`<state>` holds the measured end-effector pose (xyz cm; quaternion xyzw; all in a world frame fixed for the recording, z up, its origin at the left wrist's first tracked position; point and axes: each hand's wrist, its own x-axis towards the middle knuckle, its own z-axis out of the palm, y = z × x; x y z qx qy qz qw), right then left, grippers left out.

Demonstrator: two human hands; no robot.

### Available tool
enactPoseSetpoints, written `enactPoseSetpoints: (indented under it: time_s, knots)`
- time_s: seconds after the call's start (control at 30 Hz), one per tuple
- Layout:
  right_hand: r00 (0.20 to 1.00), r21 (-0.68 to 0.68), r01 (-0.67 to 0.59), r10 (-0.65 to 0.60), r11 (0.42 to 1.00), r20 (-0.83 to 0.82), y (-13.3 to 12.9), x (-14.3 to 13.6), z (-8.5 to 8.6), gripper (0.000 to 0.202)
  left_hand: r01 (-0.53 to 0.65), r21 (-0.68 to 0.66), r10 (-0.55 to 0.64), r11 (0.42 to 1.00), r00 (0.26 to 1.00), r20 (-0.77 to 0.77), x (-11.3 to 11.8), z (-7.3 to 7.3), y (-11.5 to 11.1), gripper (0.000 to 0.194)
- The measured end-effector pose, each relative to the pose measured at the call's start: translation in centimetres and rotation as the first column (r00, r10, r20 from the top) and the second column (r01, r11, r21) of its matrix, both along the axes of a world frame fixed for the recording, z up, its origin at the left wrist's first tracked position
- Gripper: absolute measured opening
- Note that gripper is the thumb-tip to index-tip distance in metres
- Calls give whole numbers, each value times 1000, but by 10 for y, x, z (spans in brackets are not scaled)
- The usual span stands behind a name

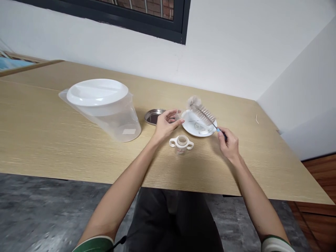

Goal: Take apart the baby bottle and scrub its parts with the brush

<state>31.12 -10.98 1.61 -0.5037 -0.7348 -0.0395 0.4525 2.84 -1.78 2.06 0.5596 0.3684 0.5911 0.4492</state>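
My right hand (229, 144) is closed around the blue-and-dark handle of a bottle brush (206, 113); its pale bristles slant up and left over a white bowl (187, 128). Small clear pieces and a thin wire-like item lie in the bowl. Left of the bowl, my left hand (166, 125) pinches a small translucent piece (178, 114), possibly a bottle teat; its exact kind is unclear. Between my hands stands a small two-handled baby bottle (181, 144), upright with its top uncovered. A round metal tray (150, 120) sits partly hidden behind my left hand.
A large translucent pitcher (115, 120) with a white lid stands to the left on the wooden table (65, 140). One thin bent white piece (257, 119) lies at the right. The wall and a dark-framed window (181, 24) border the far side.
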Motion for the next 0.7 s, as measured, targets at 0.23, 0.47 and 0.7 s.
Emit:
enactPoseSetpoints:
  time_s: [0.23, 0.47, 0.7]
  knots:
    - [998, -40, 63, -62, 997, 19, 5, 1, -2, 31, 35, 0, -35, 999, 999, 32, 1, 3, -1, 56]
    - [997, -31, 50, -52, 998, -50, 3, 1, -2, 31, 127, -60, -121, 990, 988, 100, -1, -1, 3, 67]
    - [999, -41, 35, -34, 999, 18, 4, -2, -4, 30, 263, -176, -181, 949, 908, 377, -2, 7, -3, 63]
